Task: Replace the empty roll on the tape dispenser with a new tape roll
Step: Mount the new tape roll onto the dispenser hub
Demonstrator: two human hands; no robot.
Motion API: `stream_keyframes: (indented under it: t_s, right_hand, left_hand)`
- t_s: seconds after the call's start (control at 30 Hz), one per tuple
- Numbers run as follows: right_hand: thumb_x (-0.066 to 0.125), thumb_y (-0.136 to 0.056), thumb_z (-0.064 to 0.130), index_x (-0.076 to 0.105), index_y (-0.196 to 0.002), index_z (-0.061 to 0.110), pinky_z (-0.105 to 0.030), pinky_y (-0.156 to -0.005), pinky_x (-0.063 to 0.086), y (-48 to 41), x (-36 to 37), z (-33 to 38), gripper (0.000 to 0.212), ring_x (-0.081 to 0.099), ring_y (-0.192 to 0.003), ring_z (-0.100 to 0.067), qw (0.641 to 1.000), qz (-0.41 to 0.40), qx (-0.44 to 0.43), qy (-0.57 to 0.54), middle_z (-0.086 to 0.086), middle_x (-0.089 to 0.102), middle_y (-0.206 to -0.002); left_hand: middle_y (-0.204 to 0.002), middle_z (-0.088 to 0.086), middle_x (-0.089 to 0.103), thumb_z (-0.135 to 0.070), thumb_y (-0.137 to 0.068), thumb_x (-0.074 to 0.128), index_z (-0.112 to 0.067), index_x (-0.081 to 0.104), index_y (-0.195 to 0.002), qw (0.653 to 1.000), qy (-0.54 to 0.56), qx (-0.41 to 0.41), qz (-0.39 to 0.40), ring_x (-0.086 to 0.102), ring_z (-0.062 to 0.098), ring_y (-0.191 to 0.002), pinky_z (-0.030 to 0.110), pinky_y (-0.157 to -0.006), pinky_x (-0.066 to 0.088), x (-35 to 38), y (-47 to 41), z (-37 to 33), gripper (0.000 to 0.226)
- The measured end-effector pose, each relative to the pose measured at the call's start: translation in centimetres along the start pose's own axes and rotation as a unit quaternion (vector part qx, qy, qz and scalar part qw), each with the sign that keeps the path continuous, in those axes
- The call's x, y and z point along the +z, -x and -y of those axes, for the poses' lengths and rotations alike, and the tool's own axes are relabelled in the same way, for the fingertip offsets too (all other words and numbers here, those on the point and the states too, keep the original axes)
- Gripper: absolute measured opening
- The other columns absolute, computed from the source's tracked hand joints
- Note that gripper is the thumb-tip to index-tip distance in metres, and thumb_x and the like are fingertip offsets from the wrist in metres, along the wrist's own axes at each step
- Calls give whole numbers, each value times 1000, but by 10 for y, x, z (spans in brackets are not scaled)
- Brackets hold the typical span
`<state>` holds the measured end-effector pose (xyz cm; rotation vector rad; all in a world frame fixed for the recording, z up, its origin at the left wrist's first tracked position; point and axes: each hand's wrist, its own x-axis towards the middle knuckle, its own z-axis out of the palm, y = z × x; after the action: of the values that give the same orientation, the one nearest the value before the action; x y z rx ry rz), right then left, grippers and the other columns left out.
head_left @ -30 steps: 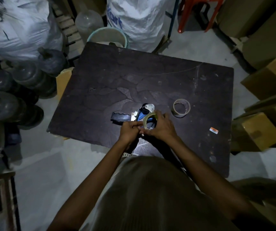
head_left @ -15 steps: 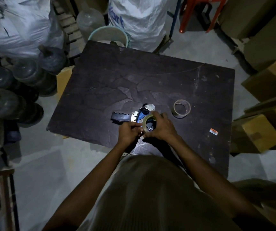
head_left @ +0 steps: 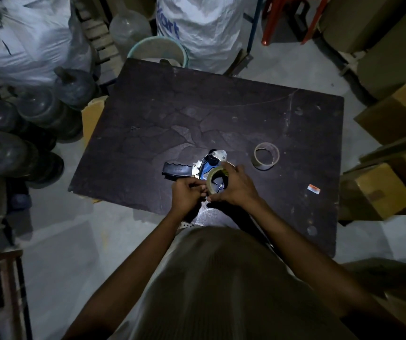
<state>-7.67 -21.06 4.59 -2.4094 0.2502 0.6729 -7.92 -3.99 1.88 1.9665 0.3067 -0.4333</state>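
A blue and metal tape dispenser (head_left: 206,165) with a black handle (head_left: 176,170) lies on its side on the dark board (head_left: 221,114). A new tape roll (head_left: 215,176) sits over the dispenser's hub. My right hand (head_left: 237,185) wraps around the roll's right and near side. My left hand (head_left: 187,195) pinches at the roll's left edge, fingertips closed; what lies between them is too small to tell. The empty cardboard core (head_left: 266,157) stands on the board, to the right of the dispenser, apart from both hands.
A small orange and white label (head_left: 314,188) lies on the board's right part. Cardboard boxes (head_left: 383,192) crowd the right side. Dark water jugs (head_left: 25,133) and white sacks (head_left: 20,33) fill the left. A bucket (head_left: 157,51) stands behind the board.
Both hands have stayed on the tape roll at the dispenser, with only slight finger shifts. The view has drifted a little.
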Motion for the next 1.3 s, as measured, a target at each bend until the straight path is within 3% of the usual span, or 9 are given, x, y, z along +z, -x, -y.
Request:
stream_keyframes:
  t_s: [0.17, 0.27, 0.37, 0.47, 0.63, 0.83, 0.97, 1.13, 1.3]
  right_hand:
    - [96, -57, 58, 25, -159, 27, -47, -108, 48, 5, 7, 3, 128, 48, -135, -42, 1000, -17, 15, -11, -15, 34, -150]
    - [96, -59, 56, 27, -156, 27, -46, -105, 48, 6, 8, 3, 123, 49, -133, -43, 999, -15, 20, -26, -15, 34, -147]
    - [96, -63, 49, 26, -157, 26, -42, -101, 47, 7, 5, -1, 120, 51, -132, -43, 999, 1, 23, -38, -17, 34, -145]
    - [94, -67, 49, 26, -158, 25, -37, -100, 45, 8, 3, -6, 116, 51, -133, -41, 999, 14, 25, -40, -18, 36, -147]
    - [95, -66, 47, 22, -159, 30, -34, -93, 44, 11, 7, -10, 120, 55, -128, -40, 998, 12, 26, -50, -15, 36, -144]
    - [97, -63, 42, 15, -160, 33, -42, -99, 49, 14, 16, -8, 128, 56, -126, -41, 998, 2, 21, -64, -14, 34, -145]
    - [95, -67, 35, 19, -161, 30, -36, -94, 45, 13, 16, -13, 121, 54, -130, -39, 997, -27, 4, -71, -13, 39, -146]
    - [96, -66, 41, 21, -162, 23, -37, -104, 43, 11, 10, -13, 123, 48, -138, -35, 997, -44, -16, -68, -12, 40, -155]
    - [97, -58, 41, 33, -154, 33, -40, -105, 47, 9, 13, -17, 116, 50, -133, -34, 993, -55, -29, -102, -8, 44, -150]
  left_hand:
    - [-95, 10, 78, 2, -95, 64, -2, 74, -115, 995, 75, -60, 21, 75, 15, -82, 29, -76, 62, 2, 2, 2, 23]
    - [-100, 8, 77, -9, -92, 73, -3, 70, -125, 993, 96, -58, 46, 75, 9, -81, 22, -69, 60, 4, 4, 0, 33]
    - [-96, -1, 75, -2, -85, 79, -14, 67, -123, 996, 62, -28, 63, 72, -7, -75, 10, -62, 54, 7, 6, -5, 41]
    - [-93, -3, 74, -2, -83, 80, -9, 70, -125, 999, -7, 4, 43, 73, 5, -86, 5, -64, 50, 10, 0, -5, 44]
    - [-98, 5, 78, -5, -84, 80, -9, 73, -123, 999, -44, 11, 29, 74, 17, -90, 24, -79, 58, 10, -4, -7, 40]
    - [-99, 7, 79, -8, -83, 81, -10, 74, -122, 997, -66, 13, 25, 74, 14, -85, 22, -78, 56, 11, -3, -9, 39]
    - [-97, 6, 79, -8, -87, 74, -11, 77, -117, 999, -50, 0, 12, 70, 7, -73, 8, -62, 50, 13, 0, -12, 30]
    - [-93, 2, 80, -22, -81, 82, -16, 80, -101, 998, 36, -52, -15, 77, 19, -86, 43, -82, 64, 8, 2, -11, 20]
    - [-86, 0, 80, -38, -66, 82, -23, 78, -89, 996, 61, -70, -13, 78, 23, -83, 52, -77, 65, 5, -4, 0, 28]
